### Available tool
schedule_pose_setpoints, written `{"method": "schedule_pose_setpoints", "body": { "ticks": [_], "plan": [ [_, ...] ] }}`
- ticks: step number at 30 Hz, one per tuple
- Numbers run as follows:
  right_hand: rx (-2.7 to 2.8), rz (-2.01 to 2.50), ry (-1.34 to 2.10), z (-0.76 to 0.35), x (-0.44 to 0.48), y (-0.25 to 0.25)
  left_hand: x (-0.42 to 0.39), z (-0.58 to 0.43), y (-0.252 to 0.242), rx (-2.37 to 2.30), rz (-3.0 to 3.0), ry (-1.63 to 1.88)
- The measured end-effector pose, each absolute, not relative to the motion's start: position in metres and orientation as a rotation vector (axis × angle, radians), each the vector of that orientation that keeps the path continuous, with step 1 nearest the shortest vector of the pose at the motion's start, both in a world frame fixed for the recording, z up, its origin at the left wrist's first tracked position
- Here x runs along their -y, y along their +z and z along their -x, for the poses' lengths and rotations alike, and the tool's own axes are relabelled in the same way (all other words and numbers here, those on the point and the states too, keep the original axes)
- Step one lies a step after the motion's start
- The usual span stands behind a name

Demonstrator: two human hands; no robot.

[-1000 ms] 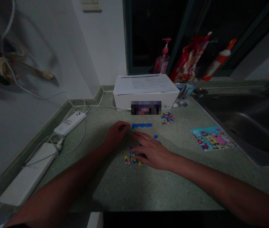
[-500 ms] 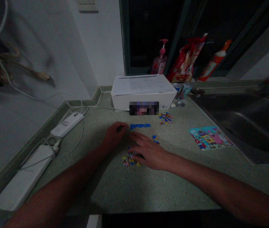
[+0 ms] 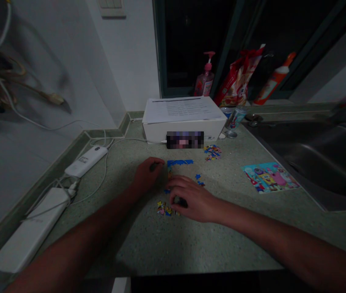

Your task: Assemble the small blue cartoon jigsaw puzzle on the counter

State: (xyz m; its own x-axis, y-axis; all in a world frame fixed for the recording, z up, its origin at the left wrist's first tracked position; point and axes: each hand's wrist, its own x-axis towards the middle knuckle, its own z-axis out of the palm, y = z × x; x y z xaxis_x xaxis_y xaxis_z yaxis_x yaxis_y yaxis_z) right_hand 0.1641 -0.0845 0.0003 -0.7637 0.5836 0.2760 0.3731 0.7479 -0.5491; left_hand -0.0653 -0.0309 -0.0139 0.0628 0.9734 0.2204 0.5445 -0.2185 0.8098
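Note:
My left hand (image 3: 148,175) rests on the counter with its fingers curled, thumb and forefinger together beside the left edge of a partly joined jigsaw puzzle (image 3: 180,162). Whether anything is between those fingertips cannot be seen. My right hand (image 3: 194,199) bends over the lower end of the puzzle's left side, thumb and fingers curled towards each other; what they pinch, if anything, is hidden. A blue puzzle piece shows by its fingertips. Below lies a small heap of loose puzzle pieces (image 3: 164,208), partly covered by the right hand. A few blue pieces (image 3: 200,180) lie to the right.
Another pile of pieces (image 3: 212,152) lies near a white box (image 3: 185,116) with a phone-like, blurred-out object against it. A colourful cartoon picture (image 3: 270,177) lies beside the sink (image 3: 322,158). Cables, a power bank (image 3: 86,160) and a white power strip (image 3: 35,228) line the left.
My right hand has drawn slightly down and nearer, and its spread fingers have curled in towards the thumb. My left hand has hardly moved.

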Motion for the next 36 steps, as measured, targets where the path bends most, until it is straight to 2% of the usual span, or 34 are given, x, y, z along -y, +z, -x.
{"method": "schedule_pose_setpoints", "body": {
  "ticks": [4, 15, 25, 36],
  "plan": [
    [2.430, 0.758, 0.765, -0.170, 0.085, 0.004, 0.041, 0.060, -0.007, -1.477, -1.861, 1.066],
    [1.975, 1.017, 0.773, -0.189, 0.070, -0.004, 0.071, 0.038, 0.001, -1.224, -1.779, 0.911],
    [1.952, 1.032, 0.792, -0.186, 0.072, -0.003, 0.071, 0.036, -0.006, -1.140, -1.661, 0.890],
    [2.070, 0.949, 0.585, -0.188, 0.072, -0.005, 0.069, 0.036, -0.010, -1.142, -1.651, 0.882]
  ]
}}
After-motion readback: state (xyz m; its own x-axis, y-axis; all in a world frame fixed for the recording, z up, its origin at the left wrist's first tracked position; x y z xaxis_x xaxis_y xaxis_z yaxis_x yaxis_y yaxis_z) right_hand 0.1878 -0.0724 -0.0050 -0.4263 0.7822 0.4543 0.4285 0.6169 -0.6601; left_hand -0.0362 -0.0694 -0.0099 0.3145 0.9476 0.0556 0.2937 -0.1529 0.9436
